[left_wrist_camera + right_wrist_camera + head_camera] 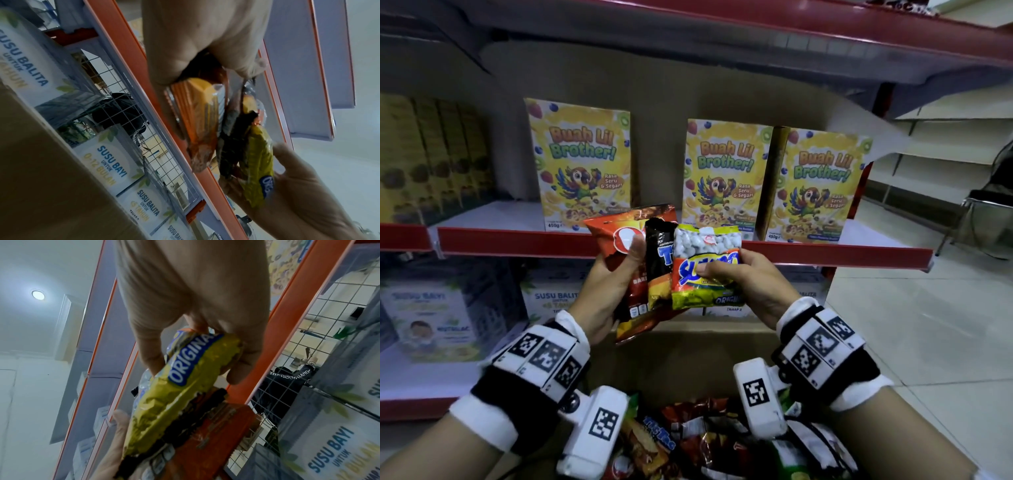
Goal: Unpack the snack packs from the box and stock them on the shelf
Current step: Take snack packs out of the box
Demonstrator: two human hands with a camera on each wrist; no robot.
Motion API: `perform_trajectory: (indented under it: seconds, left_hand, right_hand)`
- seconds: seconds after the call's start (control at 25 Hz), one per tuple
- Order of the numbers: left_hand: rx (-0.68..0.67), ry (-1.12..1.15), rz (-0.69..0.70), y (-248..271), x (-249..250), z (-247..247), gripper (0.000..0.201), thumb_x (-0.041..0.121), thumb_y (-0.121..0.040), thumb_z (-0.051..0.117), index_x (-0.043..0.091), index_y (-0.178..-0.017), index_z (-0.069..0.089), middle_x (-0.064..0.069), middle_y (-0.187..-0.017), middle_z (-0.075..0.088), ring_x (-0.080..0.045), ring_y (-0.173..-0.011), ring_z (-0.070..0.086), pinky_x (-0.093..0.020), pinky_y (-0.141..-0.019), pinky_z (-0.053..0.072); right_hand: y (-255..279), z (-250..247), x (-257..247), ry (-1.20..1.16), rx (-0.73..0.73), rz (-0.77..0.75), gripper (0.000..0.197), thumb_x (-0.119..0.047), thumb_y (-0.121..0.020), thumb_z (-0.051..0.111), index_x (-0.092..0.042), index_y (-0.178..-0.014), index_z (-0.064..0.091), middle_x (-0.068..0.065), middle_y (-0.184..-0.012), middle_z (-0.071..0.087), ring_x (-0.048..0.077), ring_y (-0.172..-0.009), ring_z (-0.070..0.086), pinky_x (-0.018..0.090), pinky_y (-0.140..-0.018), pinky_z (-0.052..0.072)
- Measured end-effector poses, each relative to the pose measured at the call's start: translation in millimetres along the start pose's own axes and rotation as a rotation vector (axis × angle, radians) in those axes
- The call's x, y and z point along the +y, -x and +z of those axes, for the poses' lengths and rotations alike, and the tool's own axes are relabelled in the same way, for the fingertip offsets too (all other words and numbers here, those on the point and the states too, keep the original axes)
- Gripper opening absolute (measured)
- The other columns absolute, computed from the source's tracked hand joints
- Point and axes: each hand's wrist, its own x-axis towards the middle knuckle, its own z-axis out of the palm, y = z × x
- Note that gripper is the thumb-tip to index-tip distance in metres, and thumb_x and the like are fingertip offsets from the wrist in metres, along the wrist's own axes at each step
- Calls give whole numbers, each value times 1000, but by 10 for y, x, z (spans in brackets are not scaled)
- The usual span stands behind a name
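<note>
My left hand (616,274) grips a red snack pack (616,226), thumb on its front. My right hand (743,274) pinches a yellow peanut pack (705,277) marked "Original". A black pack (659,260) stands squeezed between the two; which hand carries it I cannot tell. All three are upright in front of the middle shelf's red edge (517,241). Under my wrists is the cardboard box (681,356), with several packs (705,435) inside. The left wrist view shows the red pack (197,121) under my left hand (185,48). The right wrist view shows the yellow pack (174,394) in my right hand (195,296).
Three yellow cereal boxes (582,164) stand on the middle shelf, with a gap (657,185) between the first and second. Darker boxes (431,154) fill its left end. Milk-powder boxes (431,315) line the lower shelf. Tiled floor (928,325) opens to the right.
</note>
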Motion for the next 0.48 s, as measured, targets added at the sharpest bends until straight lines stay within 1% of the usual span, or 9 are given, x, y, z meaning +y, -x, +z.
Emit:
perform_trajectory:
  seconds: [0.04, 0.12, 0.16, 0.24, 0.32, 0.36, 0.4, 0.48]
  left_hand:
    - [21, 16, -21, -22, 6, -7, 104, 74, -38, 74, 23, -126, 54, 3, -94, 76, -16, -83, 74, -27, -56, 58]
    - [55, 79, -65, -69, 25, -49, 82, 65, -55, 70, 20, -123, 57, 1, -89, 77, -17, -76, 74, -28, -53, 57]
    - [39, 118, -89, -82, 33, -77, 72, 58, -60, 70, 18, -120, 59, -3, -90, 77, -20, -76, 74, -30, -54, 57]
    - [-14, 147, -113, -105, 26, -131, 63, 46, -64, 74, 16, -117, 62, -8, -96, 76, -25, -80, 74, -34, -58, 58]
    - [-18, 126, -95, -124, -13, -155, 62, 33, -63, 77, 16, -120, 61, -8, -98, 75, -25, -82, 74, -33, -59, 58]
    - [-9, 117, -80, -133, -35, -154, 63, 30, -62, 78, 16, -121, 61, -7, -97, 76, -24, -81, 74, -32, -59, 58]
    - [3, 110, -64, -139, -54, -145, 65, 29, -60, 79, 17, -121, 60, -6, -96, 76, -23, -80, 74, -32, -59, 58]
    - [25, 90, -39, -150, -81, -123, 71, 33, -58, 81, 21, -124, 57, -4, -98, 76, -23, -83, 74, -34, -62, 58]
  right_hand:
    - [-12, -34, -4, -25, 12, -10, 29, -6, -70, 78, -6, -94, 64, 11, -84, 74, 25, -76, 71, 32, -68, 57]
    - [-29, -104, -31, -62, 51, -31, 20, -3, -73, 74, -8, -87, 62, 9, -77, 73, 24, -70, 69, 32, -67, 56]
    - [-34, -145, -51, -80, 75, -42, 16, -3, -74, 73, -8, -85, 61, 8, -74, 72, 23, -68, 69, 32, -67, 55]
    - [-51, -237, -94, -112, 122, -66, 13, -1, -76, 70, -7, -85, 62, 6, -71, 72, 21, -65, 68, 31, -68, 56]
    - [-50, -311, -131, -137, 140, -82, 16, 0, -77, 69, -5, -90, 62, 8, -74, 72, 22, -68, 68, 34, -73, 56]
    - [-45, -335, -138, -150, 133, -83, 19, 0, -76, 69, -3, -93, 63, 9, -76, 72, 22, -69, 69, 35, -75, 56]
    - [-40, -349, -142, -167, 116, -78, 21, 1, -75, 69, -2, -95, 63, 10, -77, 73, 23, -69, 69, 36, -76, 56]
    - [-31, -354, -149, -204, 62, -69, 23, -1, -69, 71, -2, -90, 63, 11, -76, 73, 22, -67, 70, 35, -73, 58]
